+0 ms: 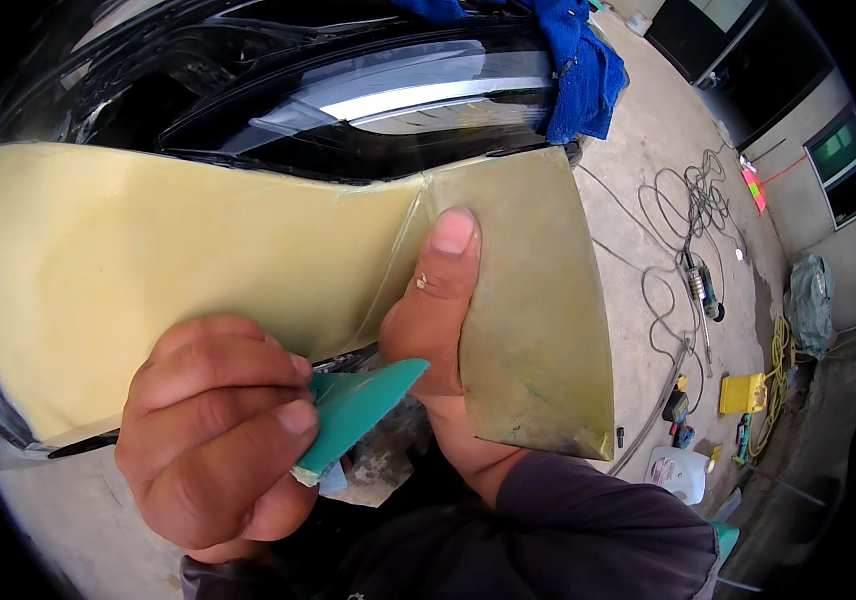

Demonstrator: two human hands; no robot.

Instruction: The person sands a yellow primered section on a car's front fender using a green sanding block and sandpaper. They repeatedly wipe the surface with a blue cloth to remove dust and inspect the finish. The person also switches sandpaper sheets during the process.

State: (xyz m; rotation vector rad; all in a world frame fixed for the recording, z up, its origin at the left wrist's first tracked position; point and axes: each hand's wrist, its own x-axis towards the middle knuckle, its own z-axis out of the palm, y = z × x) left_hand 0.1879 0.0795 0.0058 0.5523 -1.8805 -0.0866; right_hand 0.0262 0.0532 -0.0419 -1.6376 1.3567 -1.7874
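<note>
In my left hand (223, 430) is a green spreader-like flat piece (368, 405), pinched between thumb and curled fingers, its lower edge crusted with pale residue. My right hand (438, 310) grips a thin olive-beige sheet (538, 300), thumb on top; the fingers underneath are hidden. A small pale crumb sticks to that thumb. The sheet's left edge, lined with whitish residue, lies over or against a smooth cream-yellow car body panel (188, 240). The green piece is held just left of my right wrist, in front of the panel's lower edge.
Beyond the panel is the car's dark, glossy glass (388, 100), with a blue cloth (583, 75) draped at its right end. On the concrete floor to the right lie tangled hoses (688, 200), a power tool (708, 290), a yellow container (743, 393) and a whitish jug (680, 474).
</note>
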